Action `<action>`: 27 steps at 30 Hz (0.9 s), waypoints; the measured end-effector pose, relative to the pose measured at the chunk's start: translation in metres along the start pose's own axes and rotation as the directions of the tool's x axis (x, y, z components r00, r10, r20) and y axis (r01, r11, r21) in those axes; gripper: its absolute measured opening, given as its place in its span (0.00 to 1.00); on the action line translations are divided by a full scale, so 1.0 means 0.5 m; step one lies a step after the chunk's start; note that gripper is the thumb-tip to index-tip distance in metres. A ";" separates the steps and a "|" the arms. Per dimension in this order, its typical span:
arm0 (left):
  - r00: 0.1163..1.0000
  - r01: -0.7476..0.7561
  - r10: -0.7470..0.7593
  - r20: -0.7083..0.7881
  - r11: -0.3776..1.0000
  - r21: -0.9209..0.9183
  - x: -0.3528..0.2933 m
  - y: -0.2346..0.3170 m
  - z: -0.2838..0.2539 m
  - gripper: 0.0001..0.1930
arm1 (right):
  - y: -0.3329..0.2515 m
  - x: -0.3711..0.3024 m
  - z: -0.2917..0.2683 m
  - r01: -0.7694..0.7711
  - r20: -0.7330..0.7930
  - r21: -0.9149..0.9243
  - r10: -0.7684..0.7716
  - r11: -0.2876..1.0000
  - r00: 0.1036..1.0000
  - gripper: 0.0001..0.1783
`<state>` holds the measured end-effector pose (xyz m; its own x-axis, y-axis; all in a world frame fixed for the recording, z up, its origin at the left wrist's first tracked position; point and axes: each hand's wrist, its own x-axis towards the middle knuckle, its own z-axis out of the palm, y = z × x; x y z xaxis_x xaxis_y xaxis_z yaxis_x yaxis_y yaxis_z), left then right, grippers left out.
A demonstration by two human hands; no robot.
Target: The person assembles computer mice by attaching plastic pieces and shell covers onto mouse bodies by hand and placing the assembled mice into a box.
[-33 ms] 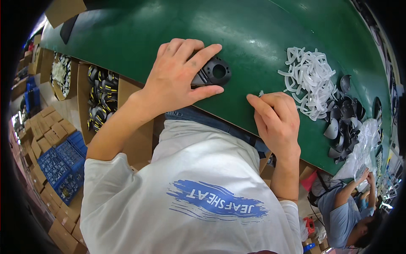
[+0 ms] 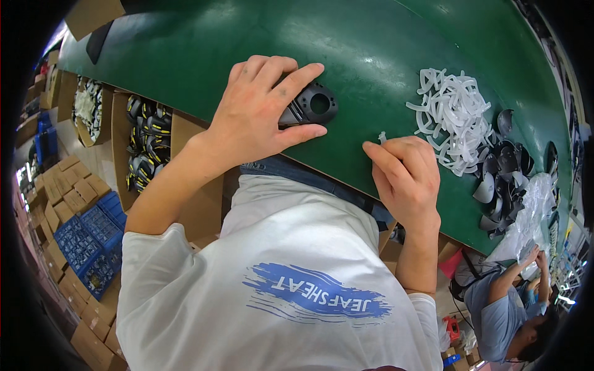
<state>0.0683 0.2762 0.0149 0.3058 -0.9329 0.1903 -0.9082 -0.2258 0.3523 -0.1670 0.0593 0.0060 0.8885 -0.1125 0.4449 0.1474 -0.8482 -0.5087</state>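
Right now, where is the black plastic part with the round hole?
In the head view, the black plastic part lies on the green table under the left hand, left of the white plastic pile.

The person wears a white short-sleeved cotton T-shirt (image 2: pixel 291 278) with a blue brushstroke print (image 2: pixel 315 297) across its front; both forearms are bare.
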 end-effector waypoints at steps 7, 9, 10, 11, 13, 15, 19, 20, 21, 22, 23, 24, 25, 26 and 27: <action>0.999 -0.031 0.030 -0.029 0.998 -0.046 0.020 0.004 0.018 0.47 | -0.027 -0.026 -0.027 -0.350 -0.097 -0.128 0.340 0.928 0.935 0.18; 0.999 -0.046 0.044 -0.030 0.998 -0.046 0.031 0.011 0.025 0.47 | -0.040 -0.006 -0.022 -0.346 0.000 -0.167 0.350 0.923 0.937 0.20; 0.998 -0.054 0.052 -0.035 0.998 -0.043 0.034 0.014 0.027 0.47 | -0.037 -0.003 -0.012 -0.307 -0.008 -0.172 0.310 0.936 0.951 0.20; 0.998 -0.056 0.054 -0.031 0.998 -0.042 0.038 0.017 0.028 0.47 | -0.031 0.000 -0.003 -0.267 -0.015 -0.176 0.268 0.948 0.963 0.19; 0.998 -0.066 0.065 -0.020 0.997 -0.045 0.041 0.020 0.026 0.48 | -0.017 0.003 -0.008 -0.225 -0.008 -0.193 0.228 0.955 0.974 0.20; 0.997 -0.072 0.071 -0.017 0.996 -0.051 0.037 0.016 0.026 0.49 | -0.008 0.012 -0.006 -0.180 0.004 -0.208 0.185 0.961 0.983 0.21; 0.990 -0.083 0.077 -0.120 0.996 -0.045 0.011 0.009 0.030 0.50 | 0.003 0.006 -0.003 -0.207 -0.209 -0.163 0.171 0.965 0.963 0.26; 0.990 -0.077 0.071 -0.118 0.996 -0.044 0.002 0.008 0.031 0.50 | -0.005 0.002 -0.007 -0.246 -0.202 -0.162 0.212 0.956 0.956 0.27; 0.991 -0.064 0.056 -0.120 0.996 -0.058 -0.006 0.007 0.032 0.50 | -0.013 -0.002 -0.011 -0.285 -0.196 -0.163 0.252 0.945 0.948 0.28; 0.992 -0.051 0.042 -0.121 0.996 -0.073 -0.012 0.006 0.034 0.49 | -0.023 0.002 -0.017 -0.285 -0.110 -0.172 0.269 0.943 0.957 0.32; 0.992 -0.048 0.039 -0.118 0.996 -0.074 -0.013 0.007 0.034 0.49 | -0.030 0.004 -0.023 -0.278 -0.007 -0.211 0.283 0.937 0.959 0.33; 0.992 -0.058 0.051 -0.115 0.997 -0.059 -0.012 0.007 0.034 0.48 | -0.028 0.002 -0.022 -0.261 0.023 -0.242 0.274 0.935 0.961 0.33; 0.992 -0.069 0.064 -0.111 0.997 -0.043 -0.010 0.008 0.034 0.47 | -0.025 -0.002 -0.023 -0.243 0.052 -0.272 0.266 0.931 0.962 0.33; 0.992 -0.068 0.063 -0.109 0.997 -0.044 -0.006 0.008 0.036 0.47 | -0.018 -0.008 -0.025 -0.244 0.053 -0.271 0.268 0.931 0.962 0.33; 0.992 -0.093 0.086 -0.094 0.993 -0.076 -0.001 0.006 0.038 0.46 | -0.010 -0.018 -0.027 -0.240 0.054 -0.260 0.263 0.935 0.963 0.33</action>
<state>0.0598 0.2707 -0.0015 0.2524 -0.9183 0.3050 -0.9085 -0.1165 0.4013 -0.1815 0.0578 0.0146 0.9182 -0.3031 0.2550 -0.1887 -0.9007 -0.3912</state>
